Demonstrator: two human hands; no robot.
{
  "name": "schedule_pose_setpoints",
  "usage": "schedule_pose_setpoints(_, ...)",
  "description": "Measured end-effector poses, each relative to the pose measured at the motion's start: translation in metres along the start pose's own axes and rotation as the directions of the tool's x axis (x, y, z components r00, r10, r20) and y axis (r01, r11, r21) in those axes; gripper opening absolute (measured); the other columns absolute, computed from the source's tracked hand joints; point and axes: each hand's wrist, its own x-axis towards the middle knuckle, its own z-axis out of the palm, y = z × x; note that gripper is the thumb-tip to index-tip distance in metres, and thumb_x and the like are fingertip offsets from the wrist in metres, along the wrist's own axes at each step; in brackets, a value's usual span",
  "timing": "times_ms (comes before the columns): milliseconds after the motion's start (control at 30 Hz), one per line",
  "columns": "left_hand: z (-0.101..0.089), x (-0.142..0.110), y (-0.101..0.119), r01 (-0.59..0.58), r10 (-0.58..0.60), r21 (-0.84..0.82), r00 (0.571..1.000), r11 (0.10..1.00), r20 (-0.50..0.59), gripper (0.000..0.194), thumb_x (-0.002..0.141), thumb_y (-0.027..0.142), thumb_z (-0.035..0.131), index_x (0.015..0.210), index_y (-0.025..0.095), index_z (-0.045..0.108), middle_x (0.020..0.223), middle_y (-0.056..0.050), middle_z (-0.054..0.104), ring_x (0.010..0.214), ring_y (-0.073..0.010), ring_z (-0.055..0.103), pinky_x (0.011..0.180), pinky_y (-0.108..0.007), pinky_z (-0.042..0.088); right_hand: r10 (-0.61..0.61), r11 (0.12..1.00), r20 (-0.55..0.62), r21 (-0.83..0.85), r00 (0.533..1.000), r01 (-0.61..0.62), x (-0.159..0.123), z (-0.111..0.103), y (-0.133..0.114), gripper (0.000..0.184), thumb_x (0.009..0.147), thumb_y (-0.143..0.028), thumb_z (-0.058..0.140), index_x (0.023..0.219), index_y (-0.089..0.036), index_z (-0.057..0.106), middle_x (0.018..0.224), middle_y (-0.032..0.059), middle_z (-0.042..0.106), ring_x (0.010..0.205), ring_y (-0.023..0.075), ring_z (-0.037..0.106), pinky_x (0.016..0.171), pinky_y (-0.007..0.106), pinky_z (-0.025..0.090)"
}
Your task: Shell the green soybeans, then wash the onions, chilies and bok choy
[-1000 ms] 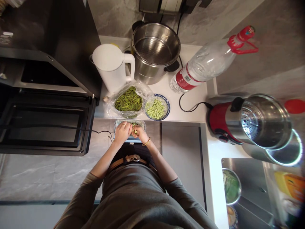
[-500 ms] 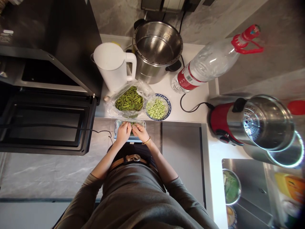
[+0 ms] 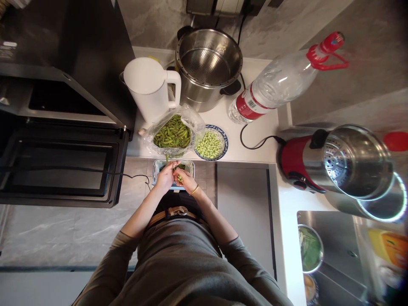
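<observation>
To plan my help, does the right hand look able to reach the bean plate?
Likely yes: nothing visible blocks the right hand from the plate; only the bag overlaps the plate's left rim.

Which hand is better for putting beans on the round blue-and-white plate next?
Probably the right hand, wearing the gold bracelet. It's closer to the round blue-and-white plate, and small pale green beans show in it. The left hand is farther away.

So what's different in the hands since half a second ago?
The right hand has rolled open toward the camera, showing green beans in its curled fingers. The left hand stays against it, over the container. The bag of pods, plate and pot stayed put.
</observation>
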Motion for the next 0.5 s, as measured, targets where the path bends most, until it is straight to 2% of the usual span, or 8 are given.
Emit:
schedule_pose_setpoints(100,0.001,-0.003,-0.010,0.030,-0.028,-0.055,0.999,0.998,0.032,0.007,0.074,0.025,0.064,0.076,0.018,0.065,0.095,-0.003,0.068,0.105,-0.0177,0.058,0.099,-0.030,0.040,-0.072,0.997,-0.013,-0.029,0.997,0.072,0.001,0.001,0.004,0.046,0.071,-0.064,0.064,0.068,-0.021,0.048,0.048,-0.0081,0.039,0.040,0.0054,0.028,0.041,0.022,0.016)
schedule_pose_setpoints(167,-0.001,-0.005,-0.015,0.040,-0.039,-0.015,0.997,0.999,0.065,0.012,0.074,0.027,0.065,0.081,0.018,0.068,0.099,-0.003,0.069,0.107,-0.0199,0.058,0.100,-0.033,0.040,-0.075,0.997,-0.014,-0.032,0.997,0.075,-0.001,0.000,0.005,0.047,0.071,-0.064,0.064,0.068,-0.021,0.045,0.049,-0.0081,0.039,0.041,0.0052,0.027,0.041,0.023,0.015)
schedule_pose_setpoints(267,-0.007,-0.006,-0.022,0.039,-0.056,0.139,0.991,0.990,0.121,0.029,0.078,0.035,0.062,0.102,0.020,0.069,0.113,-0.004,0.067,0.113,-0.0249,0.057,0.101,-0.038,0.042,-0.045,0.999,0.005,0.018,0.999,0.044,-0.005,-0.004,0.006,0.047,0.072,-0.062,0.064,0.066,-0.021,0.043,0.050,-0.0080,0.038,0.041,0.0047,0.026,0.040,0.022,0.014)
schedule_pose_setpoints(333,-0.011,-0.004,-0.025,-0.038,-0.005,0.291,0.989,0.956,0.147,0.037,0.082,0.036,0.057,0.116,0.022,0.065,0.128,-0.004,0.061,0.125,-0.0260,0.050,0.108,-0.040,0.036,-0.011,0.997,0.006,0.083,1.000,0.010,-0.008,-0.006,0.007,0.045,0.070,-0.058,0.069,0.067,-0.021,0.044,0.051,-0.0085,0.039,0.041,0.0039,0.025,0.040,0.022,0.014)
schedule_pose_setpoints(400,-0.016,-0.002,-0.026,-0.175,0.092,0.469,0.976,0.866,0.195,0.040,0.085,0.034,0.053,0.122,0.024,0.061,0.139,-0.003,0.053,0.135,-0.0237,0.040,0.115,-0.039,0.027,0.048,0.987,-0.009,0.155,0.999,-0.046,-0.009,-0.009,0.007,0.043,0.065,-0.052,0.074,0.069,-0.020,0.046,0.052,-0.0089,0.040,0.041,0.0034,0.026,0.040,0.021,0.015)
schedule_pose_setpoints(500,-0.021,0.000,-0.023,-0.383,0.221,0.680,0.923,0.626,0.316,0.040,0.086,0.031,0.053,0.125,0.025,0.058,0.141,-0.006,0.051,0.135,-0.0220,0.040,0.116,-0.041,0.024,0.123,0.962,-0.045,0.251,0.991,-0.107,-0.009,-0.015,0.006,0.043,0.062,-0.048,0.077,0.068,-0.020,0.045,0.050,-0.0093,0.038,0.041,0.0036,0.028,0.039,0.019,0.018)
